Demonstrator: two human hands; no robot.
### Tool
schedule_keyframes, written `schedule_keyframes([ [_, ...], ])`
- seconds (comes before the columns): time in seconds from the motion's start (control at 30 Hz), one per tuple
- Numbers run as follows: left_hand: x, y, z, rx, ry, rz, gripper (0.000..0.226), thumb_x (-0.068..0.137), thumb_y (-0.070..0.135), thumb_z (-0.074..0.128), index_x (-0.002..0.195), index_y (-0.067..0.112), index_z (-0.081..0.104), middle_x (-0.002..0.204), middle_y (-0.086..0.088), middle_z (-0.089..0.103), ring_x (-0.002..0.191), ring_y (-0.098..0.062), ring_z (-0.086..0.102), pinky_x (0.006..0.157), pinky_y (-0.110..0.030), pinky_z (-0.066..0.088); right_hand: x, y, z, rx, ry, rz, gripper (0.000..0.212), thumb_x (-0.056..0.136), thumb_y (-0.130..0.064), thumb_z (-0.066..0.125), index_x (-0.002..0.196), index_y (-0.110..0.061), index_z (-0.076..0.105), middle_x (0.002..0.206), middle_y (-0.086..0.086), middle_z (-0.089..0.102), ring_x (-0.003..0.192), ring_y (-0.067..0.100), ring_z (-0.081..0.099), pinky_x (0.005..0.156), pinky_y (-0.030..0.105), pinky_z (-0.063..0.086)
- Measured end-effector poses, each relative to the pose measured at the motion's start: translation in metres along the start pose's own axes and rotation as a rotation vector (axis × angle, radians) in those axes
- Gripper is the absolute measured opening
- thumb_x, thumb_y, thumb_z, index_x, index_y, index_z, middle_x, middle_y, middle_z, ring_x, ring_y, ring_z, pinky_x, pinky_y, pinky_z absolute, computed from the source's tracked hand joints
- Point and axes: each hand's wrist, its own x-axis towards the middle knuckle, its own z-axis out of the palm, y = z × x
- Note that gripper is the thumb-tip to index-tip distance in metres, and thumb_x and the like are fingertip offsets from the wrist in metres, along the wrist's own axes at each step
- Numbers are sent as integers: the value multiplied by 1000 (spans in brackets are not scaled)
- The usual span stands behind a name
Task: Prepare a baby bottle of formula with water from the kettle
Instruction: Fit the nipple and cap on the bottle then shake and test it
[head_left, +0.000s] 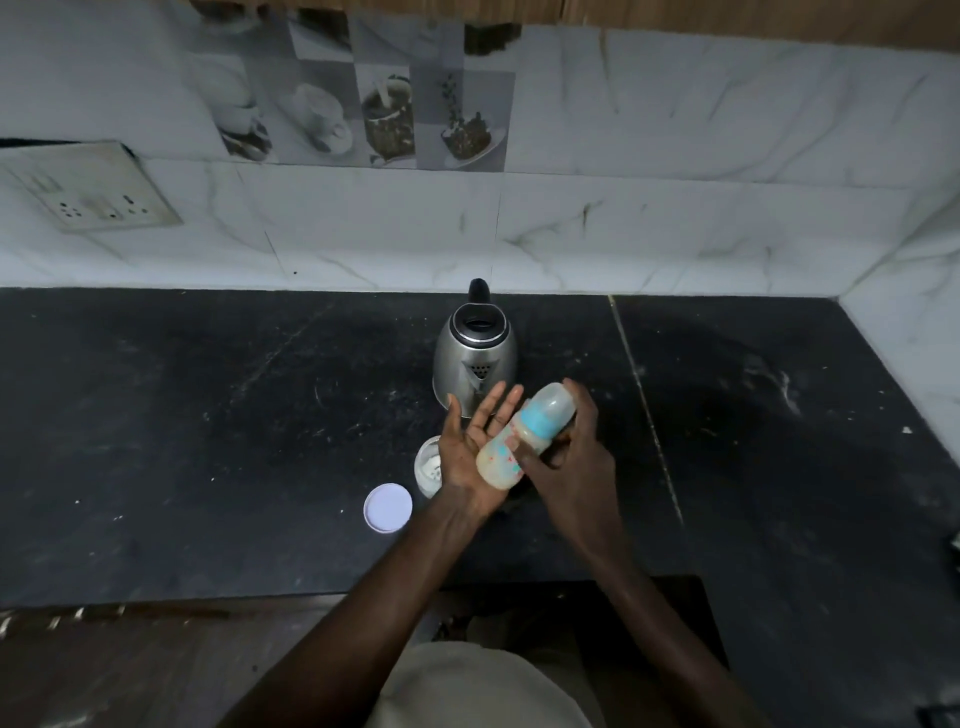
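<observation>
A capped baby bottle (519, 441) with a blue collar, clear dome cap and milky liquid lies tilted between my palms above the black counter. My left hand (470, 447) is flat, palm up, its straight fingers against the bottle's left side. My right hand (576, 457) presses the bottle's right side, its fingers wrapped behind the collar. The steel kettle (475, 358) stands just beyond my hands, lid shut, black handle toward the wall. A small open formula jar (428, 467) with white powder sits partly hidden under my left wrist. Its white lid (388, 507) lies to its left.
The black stone counter (208, 415) runs wide to both sides and meets a marble-tiled wall at the back and right. A wall socket plate (91, 192) is at upper left. The counter's front edge sits just below my forearms.
</observation>
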Motion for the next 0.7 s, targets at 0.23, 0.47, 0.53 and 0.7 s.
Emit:
schedule_keyframes([
  [0.23,-7,2,4,18,-9,-26,66,100,61,48,138,10,64,145,-12,64,141,-36,53,124,-56,32,22,5,-21,107,-275,12,92,85,-17,86,150,-48,27,119,-18,71,91,21,77,78,51,64],
  [0.47,-13,6,26,57,-31,0,68,101,63,44,143,12,61,143,-8,66,139,-30,57,108,-48,47,39,-24,-64,67,-67,-180,97,77,-23,91,151,-51,35,123,-10,69,99,25,74,84,44,64],
  [0.53,-12,8,25,94,-17,17,67,101,64,44,143,15,62,142,-7,67,135,-26,61,114,-42,44,40,-30,-63,295,292,-180,91,83,-21,86,156,-35,33,128,-1,66,104,35,72,84,50,62],
  [0.7,-7,8,17,-1,2,1,67,100,59,50,141,9,62,140,-12,68,133,-32,61,100,-47,55,24,-23,-20,5,58,-164,93,77,-24,89,152,-41,37,97,-21,68,76,4,70,71,28,59],
])
